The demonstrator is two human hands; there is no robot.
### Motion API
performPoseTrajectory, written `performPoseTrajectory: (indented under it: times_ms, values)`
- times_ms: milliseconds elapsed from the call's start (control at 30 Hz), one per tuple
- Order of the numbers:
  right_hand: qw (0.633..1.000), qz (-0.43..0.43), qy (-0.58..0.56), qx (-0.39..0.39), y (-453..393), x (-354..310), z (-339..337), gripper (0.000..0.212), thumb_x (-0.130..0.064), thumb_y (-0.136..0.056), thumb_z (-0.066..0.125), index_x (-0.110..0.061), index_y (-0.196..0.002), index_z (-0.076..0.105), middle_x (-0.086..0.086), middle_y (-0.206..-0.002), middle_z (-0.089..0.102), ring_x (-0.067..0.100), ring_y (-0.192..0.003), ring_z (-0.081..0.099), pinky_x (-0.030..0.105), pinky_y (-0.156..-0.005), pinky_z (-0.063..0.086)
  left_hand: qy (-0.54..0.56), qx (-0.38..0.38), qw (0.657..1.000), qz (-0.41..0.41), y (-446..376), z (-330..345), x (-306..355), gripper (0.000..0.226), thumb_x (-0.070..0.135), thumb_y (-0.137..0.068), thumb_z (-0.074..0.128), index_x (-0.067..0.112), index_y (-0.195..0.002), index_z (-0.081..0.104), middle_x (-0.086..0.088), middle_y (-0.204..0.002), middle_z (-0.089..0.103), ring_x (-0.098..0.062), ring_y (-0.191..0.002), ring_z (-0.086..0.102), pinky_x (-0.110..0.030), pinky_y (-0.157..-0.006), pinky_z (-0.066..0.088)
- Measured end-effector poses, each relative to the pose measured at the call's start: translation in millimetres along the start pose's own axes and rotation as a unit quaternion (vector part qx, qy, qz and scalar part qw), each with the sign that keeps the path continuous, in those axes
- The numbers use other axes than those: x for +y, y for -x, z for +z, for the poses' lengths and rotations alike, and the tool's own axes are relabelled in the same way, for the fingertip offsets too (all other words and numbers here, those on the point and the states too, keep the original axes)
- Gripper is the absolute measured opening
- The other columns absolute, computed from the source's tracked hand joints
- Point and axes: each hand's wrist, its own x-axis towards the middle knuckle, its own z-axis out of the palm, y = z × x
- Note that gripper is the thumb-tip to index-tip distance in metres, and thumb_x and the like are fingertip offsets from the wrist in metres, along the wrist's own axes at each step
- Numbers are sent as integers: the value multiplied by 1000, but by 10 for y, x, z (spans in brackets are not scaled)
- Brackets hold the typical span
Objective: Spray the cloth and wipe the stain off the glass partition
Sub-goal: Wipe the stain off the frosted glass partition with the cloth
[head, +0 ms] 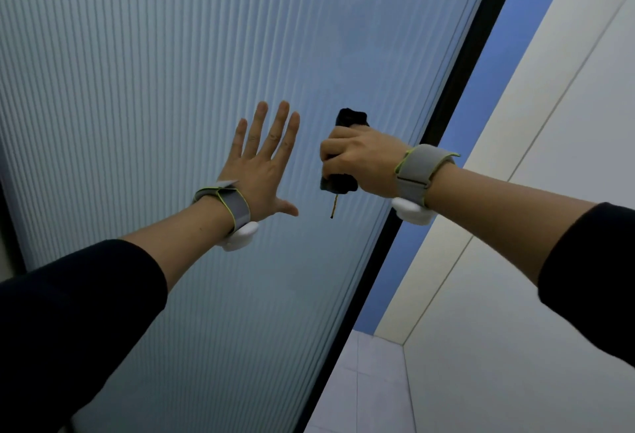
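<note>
The ribbed glass partition [171, 71] filled most of the view, its fine vertical flutes running from top to bottom and its surface a frosted blue-grey. A dark frame [457, 95] edged its right side, and beyond that stood a pale wall [549, 260] with a thin seam running along it and a strip of blue between frame and wall. A patch of light floor tiles [371, 388] showed at the bottom.

Both arms reached forward in dark sleeves [68, 312] pushed back from the forearms, and each wrist wore a grey strap with yellow-green edging [417, 171] and a white device beneath it.

The left hand [264, 164] was released, fingers spread and held out flat toward the glass; whether the palm touched the pane could not be told. The right hand [357, 157] was clenched around a dark cloth [350, 119], bunched in the fist and sticking out above and below it, just beside the left hand and in front of the glass. A loose thread [334, 207] hung from the lower end of the cloth.

A faint darker smudge [360, 20] lay high on the partition, well above the hands.
</note>
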Motion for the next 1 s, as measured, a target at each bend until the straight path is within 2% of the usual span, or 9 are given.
performPoseTrajectory:
  times_ms: [167, 233, 367, 467, 600, 667, 767, 867, 1000]
  values:
    - [998, 29, -40, 46, -45, 88, -80, 26, 6, -80, 58, -6, -101, 68, 16, -107, 61, 36, -101, 51, 45, -81, 38, -1, 0, 1000, 8, 18, 20, 4, 158, 75, -39, 76, 13, -152, -16, -7, -162, -20, -36, -147, -19, -58, -118, -1]
    - [997, 34, -42, 61, -138, 10, -44, 22, 4, -82, 60, -5, -100, 69, 16, -106, 61, 36, -101, 51, 45, -81, 39, -3, 1, 1000, 13, 5, 28, 8, 158, 76, -40, 75, 13, -152, -16, -6, -161, -23, -36, -147, -20, -57, -118, -2]
    - [1000, -10, -14, 3, -197, -252, 169, 18, -11, -90, 56, -12, -105, 66, 6, -111, 59, 27, -107, 48, 38, -89, 38, -12, 0, 1000, 14, 50, 50, -19, 157, 78, -41, 73, 12, -152, -16, -7, -160, -24, -36, -147, -19, -56, -118, -2]
    - [999, -40, -22, -26, 23, -166, 116, 15, -8, -88, 57, -11, -99, 66, 7, -109, 60, 29, -105, 50, 38, -89, 38, -15, -11, 1000, 14, 120, 55, -18, 158, 73, -40, 78, 12, -152, -15, -8, -162, -19, -36, -147, -18, -56, -119, 1]
    - [998, 23, -49, 45, 156, 231, -173, 27, 12, -79, 57, -3, -96, 71, 18, -102, 64, 39, -95, 55, 50, -81, 44, -13, -19, 1000, 9, 145, 58, -2, 159, 70, -39, 80, 12, -152, -16, -9, -162, -19, -37, -147, -19, -56, -118, -2]
    - [995, 60, -39, 70, 85, 285, -263, 37, 17, -79, 53, -5, -103, 71, 17, -108, 63, 38, -99, 52, 51, -82, 44, -13, -22, 1000, 6, 146, 54, 9, 160, 70, -39, 81, 11, -152, -16, -9, -162, -20, -37, -146, -19, -57, -118, -2]
    - [991, 77, -35, 99, 47, 219, -223, 39, 19, -80, 51, -5, -104, 70, 18, -105, 63, 39, -96, 53, 51, -78, 45, -8, -24, 1000, 2, 165, 64, 29, 161, 69, -38, 82, 10, -152, -15, -9, -162, -19, -38, -147, -18, -57, -118, -2]
    - [982, 103, -13, 156, 144, 134, -74, 37, 20, -78, 54, -4, -102, 69, 19, -99, 64, 39, -86, 56, 45, -67, 49, -4, -23, 1000, -2, 168, 84, 52, 161, 68, -37, 82, 10, -152, -15, -10, -162, -18, -38, -147, -18, -56, -117, -5]
    - [957, 177, 11, 229, 204, -103, 196, 36, 9, -77, 62, -8, -108, 67, 14, -95, 65, 34, -75, 59, 34, -53, 47, 6, -18, 1000, -2, 179, 115, 60, 161, 68, -38, 82, 10, -152, -15, -9, -162, -19, -38, -146, -19, -56, -116, -6]
